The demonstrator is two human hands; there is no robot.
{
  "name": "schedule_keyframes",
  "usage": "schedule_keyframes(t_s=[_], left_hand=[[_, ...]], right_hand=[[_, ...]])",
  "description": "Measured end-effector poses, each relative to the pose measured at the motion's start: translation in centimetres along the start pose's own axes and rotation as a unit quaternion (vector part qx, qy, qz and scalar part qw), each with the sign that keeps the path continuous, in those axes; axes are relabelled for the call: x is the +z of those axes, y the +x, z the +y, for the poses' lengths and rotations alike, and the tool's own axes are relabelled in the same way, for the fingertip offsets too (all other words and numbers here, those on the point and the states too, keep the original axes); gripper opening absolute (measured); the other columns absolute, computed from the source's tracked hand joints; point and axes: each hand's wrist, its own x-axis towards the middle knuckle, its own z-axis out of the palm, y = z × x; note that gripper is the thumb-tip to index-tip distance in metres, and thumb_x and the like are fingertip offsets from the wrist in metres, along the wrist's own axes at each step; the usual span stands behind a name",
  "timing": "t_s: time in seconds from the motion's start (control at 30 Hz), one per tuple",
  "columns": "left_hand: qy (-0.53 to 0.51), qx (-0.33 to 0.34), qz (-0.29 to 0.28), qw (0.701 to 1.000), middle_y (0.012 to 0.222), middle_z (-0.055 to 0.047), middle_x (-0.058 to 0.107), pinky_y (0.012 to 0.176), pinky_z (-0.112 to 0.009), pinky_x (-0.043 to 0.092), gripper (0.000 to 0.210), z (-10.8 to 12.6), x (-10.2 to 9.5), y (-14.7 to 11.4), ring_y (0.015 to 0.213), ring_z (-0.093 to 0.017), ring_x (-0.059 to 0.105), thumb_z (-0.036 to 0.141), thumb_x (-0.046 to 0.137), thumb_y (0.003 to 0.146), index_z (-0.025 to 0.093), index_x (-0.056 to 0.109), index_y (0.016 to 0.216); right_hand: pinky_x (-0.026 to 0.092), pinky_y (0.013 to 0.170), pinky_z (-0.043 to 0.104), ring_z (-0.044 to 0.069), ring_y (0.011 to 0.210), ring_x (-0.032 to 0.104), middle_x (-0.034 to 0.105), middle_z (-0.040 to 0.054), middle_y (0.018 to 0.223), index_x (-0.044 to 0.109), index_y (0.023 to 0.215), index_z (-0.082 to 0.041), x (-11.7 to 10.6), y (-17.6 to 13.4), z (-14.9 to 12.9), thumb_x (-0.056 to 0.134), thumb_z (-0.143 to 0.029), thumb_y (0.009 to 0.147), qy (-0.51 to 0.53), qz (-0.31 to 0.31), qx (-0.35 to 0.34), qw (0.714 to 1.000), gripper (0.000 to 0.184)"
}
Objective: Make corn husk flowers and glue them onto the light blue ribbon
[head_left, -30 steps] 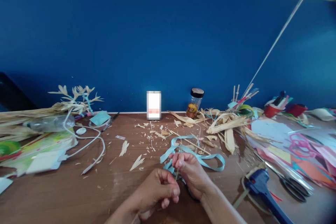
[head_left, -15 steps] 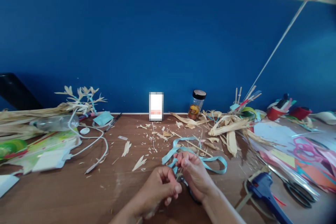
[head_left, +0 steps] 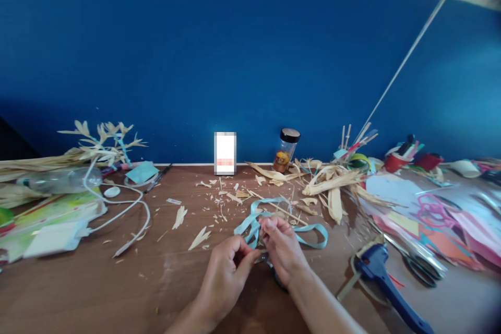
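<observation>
Left hand (head_left: 227,270) has shifted toward the surface's (head_left: 113,292) far edge, pinched narrow like right hand (head_left: 285,250), contents unclear; loose blue ribbon (head_left: 243,224) close by could snag, breaking the grip.

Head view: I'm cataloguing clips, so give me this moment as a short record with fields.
Left hand: thumb and fingers pinched; anything between them too small to tell
Right hand: pinched, close to the left hand, light-blue ribbon around and beyond its fingertips
Robot's right side: none, bare hands only
Right side: blue glue gun
Back: jar with black lid
Left side: clear plastic bottle
Surface: brown tabletop, scattered pale scraps
</observation>
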Motion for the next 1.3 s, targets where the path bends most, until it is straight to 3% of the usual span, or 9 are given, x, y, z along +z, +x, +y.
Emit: schedule_keyframes(t_s=[0.2,0.37,0.47,0.57,0.7,0.83,0.97,1.1,1.3], left_hand=[[0.079,0.053,0.041,0.995,0.053,0.001,0.055,0.052,-0.02,0.034,0.022,0.0,-0.1,0.3,0.051,-0.011,0.047,0.03,0.058,0.073,0.017,0.053,0.057],[0.067,0.071,0.067,0.993,0.052,0.001,0.053,0.051,-0.021,0.034,0.018,-0.3,-0.1,0.2,0.049,-0.011,0.046,0.028,0.061,0.071,0.018,0.056,0.057],[0.008,0.067,0.08,0.995,0.067,-0.001,0.057,0.053,-0.021,0.039,0.019,-0.1,-0.2,0.1,0.057,-0.013,0.05,0.028,0.068,0.064,0.019,0.061,0.078],[-0.084,0.038,0.094,0.991,0.09,-0.005,0.059,0.06,-0.023,0.044,0.029,0.3,-0.3,0.2,0.072,-0.015,0.055,0.03,0.061,0.071,0.02,0.057,0.098],[-0.2,-0.077,0.034,0.976,0.086,-0.007,0.061,0.056,-0.024,0.046,0.026,0.4,-0.4,0.5,0.073,-0.017,0.055,0.036,0.051,0.078,0.016,0.062,0.092],[-0.331,-0.2,-0.077,0.919,0.078,-0.007,0.062,0.047,-0.02,0.043,0.033,0.3,-0.3,0.8,0.07,-0.015,0.055,0.041,0.053,0.076,0.014,0.063,0.091],[-0.374,-0.238,-0.144,0.885,0.064,-0.003,0.059,0.043,-0.015,0.039,0.03,0.2,-0.1,0.7,0.051,-0.006,0.047,0.038,0.058,0.073,0.01,0.064,0.081],[-0.364,-0.246,-0.138,0.888,0.054,0.001,0.057,0.04,-0.013,0.035,0.025,-0.1,0.0,0.6,0.04,-0.002,0.04,0.035,0.063,0.07,0.01,0.062,0.071],[-0.336,-0.252,-0.105,0.902,0.054,0.0,0.061,0.042,-0.016,0.036,0.023,-0.1,0.1,0.5,0.04,-0.004,0.045,0.031,0.069,0.063,0.012,0.058,0.066]], right_hand=[[0.032,0.052,0.021,0.009,0.053,0.043,0.049,-0.0053,0.051,0.048,0.051,-0.018,-0.1,0.2,0.1,0.071,-0.023,0.065,-0.007,0.02,-0.001,1.0,0.028],[0.032,0.052,0.02,0.008,0.052,0.041,0.051,-0.005,0.055,0.047,0.053,-0.018,-0.5,0.5,0.0,0.072,-0.024,0.064,-0.009,0.049,-0.02,0.999,0.028],[0.031,0.052,0.019,0.007,0.05,0.039,0.051,-0.0052,0.054,0.047,0.053,-0.018,-0.7,0.7,-0.2,0.071,-0.025,0.065,-0.02,0.069,-0.031,0.997,0.028],[0.033,0.052,0.02,0.008,0.051,0.041,0.051,-0.0049,0.054,0.047,0.052,-0.018,-0.6,0.7,-0.3,0.072,-0.026,0.063,-0.042,0.068,-0.03,0.996,0.029],[0.035,0.057,0.021,0.009,0.055,0.044,0.052,-0.0044,0.057,0.047,0.052,-0.017,-0.1,0.2,0.0,0.072,-0.024,0.063,-0.065,0.03,-0.029,0.997,0.028],[0.037,0.061,0.022,0.01,0.061,0.047,0.053,-0.0038,0.061,0.047,0.05,-0.017,0.3,-0.2,0.0,0.072,-0.022,0.062,-0.088,0.016,-0.03,0.996,0.029],[0.036,0.062,0.023,0.011,0.064,0.048,0.054,-0.0032,0.063,0.047,0.05,-0.017,0.4,-0.2,-0.1,0.072,-0.021,0.063,-0.1,0.008,-0.033,0.994,0.028],[0.036,0.063,0.023,0.011,0.062,0.047,0.053,-0.0037,0.06,0.047,0.049,-0.017,0.3,-0.1,0.0,0.072,-0.021,0.063,-0.088,-0.002,-0.032,0.996,0.028],[0.036,0.058,0.022,0.01,0.058,0.045,0.053,-0.0035,0.059,0.047,0.051,-0.018,0.0,-0.1,0.2,0.072,-0.023,0.063,-0.067,0.01,-0.027,0.997,0.029]])
